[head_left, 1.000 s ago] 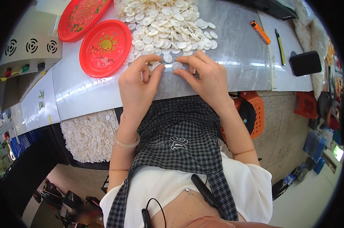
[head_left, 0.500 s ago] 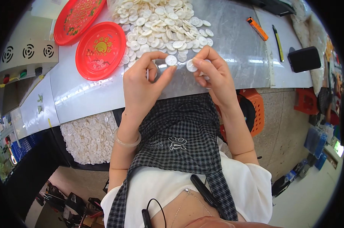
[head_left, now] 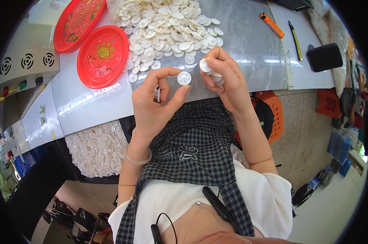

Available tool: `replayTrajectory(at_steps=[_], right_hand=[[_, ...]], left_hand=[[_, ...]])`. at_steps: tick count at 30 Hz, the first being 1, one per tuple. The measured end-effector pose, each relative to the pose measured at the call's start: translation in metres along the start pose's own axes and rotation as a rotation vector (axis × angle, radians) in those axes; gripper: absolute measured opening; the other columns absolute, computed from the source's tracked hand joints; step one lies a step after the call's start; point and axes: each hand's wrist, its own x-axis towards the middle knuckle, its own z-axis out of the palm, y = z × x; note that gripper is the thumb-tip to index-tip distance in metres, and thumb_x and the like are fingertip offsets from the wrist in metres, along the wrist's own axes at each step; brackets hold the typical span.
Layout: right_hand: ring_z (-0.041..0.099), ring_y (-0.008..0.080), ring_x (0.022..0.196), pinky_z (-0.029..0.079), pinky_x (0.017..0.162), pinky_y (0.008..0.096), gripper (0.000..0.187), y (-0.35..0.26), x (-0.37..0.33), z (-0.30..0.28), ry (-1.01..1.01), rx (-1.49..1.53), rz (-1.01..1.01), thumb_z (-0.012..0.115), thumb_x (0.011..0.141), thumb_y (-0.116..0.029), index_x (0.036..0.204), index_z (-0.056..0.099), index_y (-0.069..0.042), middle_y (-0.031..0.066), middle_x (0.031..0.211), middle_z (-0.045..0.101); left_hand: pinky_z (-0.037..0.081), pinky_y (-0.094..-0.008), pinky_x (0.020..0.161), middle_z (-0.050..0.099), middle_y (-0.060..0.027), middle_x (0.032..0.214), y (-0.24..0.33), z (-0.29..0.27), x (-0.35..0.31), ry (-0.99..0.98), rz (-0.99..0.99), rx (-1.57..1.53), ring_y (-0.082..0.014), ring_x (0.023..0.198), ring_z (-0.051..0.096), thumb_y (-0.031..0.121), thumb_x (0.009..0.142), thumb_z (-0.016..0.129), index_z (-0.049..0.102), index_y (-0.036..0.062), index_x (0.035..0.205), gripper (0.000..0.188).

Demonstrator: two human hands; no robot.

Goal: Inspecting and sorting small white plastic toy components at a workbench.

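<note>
Left hand [head_left: 148, 106] has drawn bodyward — fingers [head_left: 163, 73] pinching a white gear [head_left: 184, 78] — right hand [head_left: 229, 79] curled round white discs [head_left: 204, 65].

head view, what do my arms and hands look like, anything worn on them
Both the left hand and right hand are ungloved. The forearms are bare below short, plain white sleeves. A pale, rounded bangle circles the left wrist; nothing shows on the right wrist.
</note>
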Motion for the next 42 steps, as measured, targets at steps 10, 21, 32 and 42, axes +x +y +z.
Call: replayTrajectory(at_steps=[10,21,32,42], right_hand=[[0.038,-0.0008,0.056,0.025,0.041,0.0124,0.017,0.004,-0.001,-0.003,-0.161,0.133,-0.003,0.053,0.096,-0.021,0.085,0.043,-0.012,0.0086,0.091,0.061],[0.030,-0.0031,0.059,0.023,0.043,0.0100,0.023,0.013,-0.002,-0.007,-0.290,0.243,-0.031,0.057,0.097,-0.032,0.093,0.044,-0.013,0.0022,0.096,0.054],[0.035,0.0036,0.059,0.027,0.045,0.0149,0.021,0.004,0.004,-0.028,-0.224,0.311,-0.133,0.050,0.098,-0.025,0.105,0.061,-0.007,-0.0001,0.089,0.050],[0.060,0.0131,0.065,0.048,0.059,0.0264,0.027,0.006,0.014,-0.004,0.075,-1.214,-0.580,0.072,0.081,-0.017,0.107,0.070,-0.013,0.0031,0.080,0.066]], left_hand=[[0.024,-0.0171,0.047,0.040,0.0065,0.062,-0.006,0.000,-0.002,-0.004,-0.080,-0.347,-0.0006,0.052,0.034,0.000,0.079,0.072,0.057,0.0037,0.108,0.033],[0.025,-0.0159,0.042,0.044,-0.0081,0.087,-0.010,-0.019,0.005,-0.228,-0.324,-1.231,-0.0080,0.057,0.035,0.030,0.091,0.049,0.043,0.0060,0.109,0.031],[0.024,-0.0169,0.045,0.042,0.0054,0.064,-0.022,-0.041,0.004,0.052,-0.308,-0.770,-0.0033,0.057,0.034,0.016,0.097,0.051,0.063,0.0013,0.088,0.021],[0.032,-0.0192,0.049,0.060,0.0030,0.076,-0.007,-0.027,0.000,0.135,-0.235,0.229,-0.0034,0.058,0.043,0.013,0.070,0.084,0.070,0.0038,0.097,0.032]])
